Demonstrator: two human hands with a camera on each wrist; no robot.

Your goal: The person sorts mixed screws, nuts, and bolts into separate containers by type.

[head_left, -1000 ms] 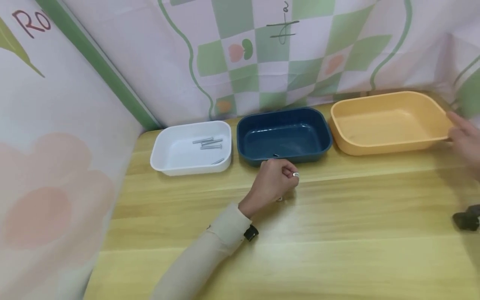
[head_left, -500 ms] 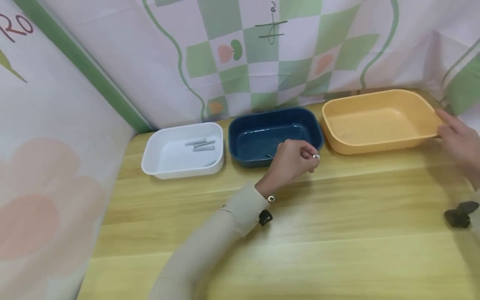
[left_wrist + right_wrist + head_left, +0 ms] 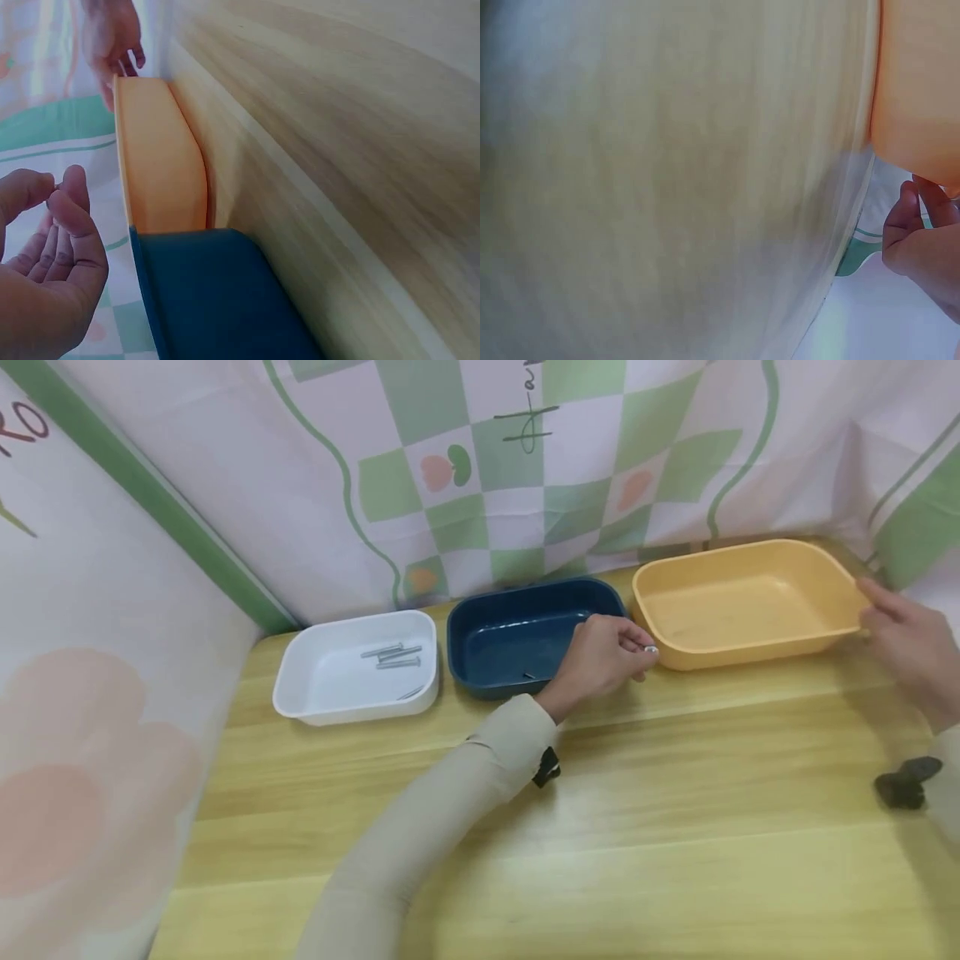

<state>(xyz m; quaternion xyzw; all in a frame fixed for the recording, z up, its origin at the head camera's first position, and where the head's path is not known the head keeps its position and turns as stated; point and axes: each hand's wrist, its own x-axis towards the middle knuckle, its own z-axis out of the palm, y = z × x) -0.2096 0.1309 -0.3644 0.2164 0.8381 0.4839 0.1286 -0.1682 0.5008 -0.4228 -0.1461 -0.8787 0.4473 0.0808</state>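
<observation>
My left hand pinches a small silver nut between thumb and fingertips. It hovers over the right front of the dark blue tray, beside the left end of the yellow tray. In the left wrist view, the fingertips mostly cover the nut. At the yellow tray's right end, my right hand holds the rim, its fingers on both sides of the wall. A short dark piece lies inside the blue tray near its front wall.
A white tray with several long screws stands to the left of the blue one. All three trays line the back of the wooden table, against a patterned cloth. Dark wrist devices hang under both cuffs.
My left hand has risen with the nut and moved right, from the blue tray's front toward the yellow tray. Another nut on the table is now out of sight. My right hand stays put.
</observation>
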